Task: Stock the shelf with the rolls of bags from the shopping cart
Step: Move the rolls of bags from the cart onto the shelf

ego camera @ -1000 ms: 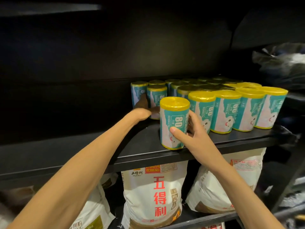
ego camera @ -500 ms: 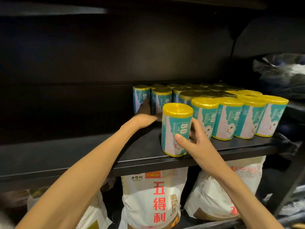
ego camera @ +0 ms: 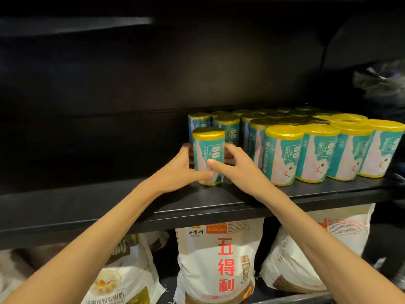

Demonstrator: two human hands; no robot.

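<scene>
I count two hands on my feed, the left hand [ego camera: 177, 170] and the right hand [ego camera: 236, 167], both wrapped around one roll of bags [ego camera: 208, 155]. Beside it stands a front row of four rolls [ego camera: 282, 154]; behind them more rolls [ego camera: 225, 130] sit in shadow, too dim to number. On the lower shelf I make out four flour sacks [ego camera: 219, 264].

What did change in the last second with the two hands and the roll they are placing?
The held roll moved left and deeper, away from the front row. The left hand, earlier reaching behind it, came onto its left side; now both hands grip it, the right hand keeping its grip. The other rolls and the flour sacks below stayed put.
</scene>
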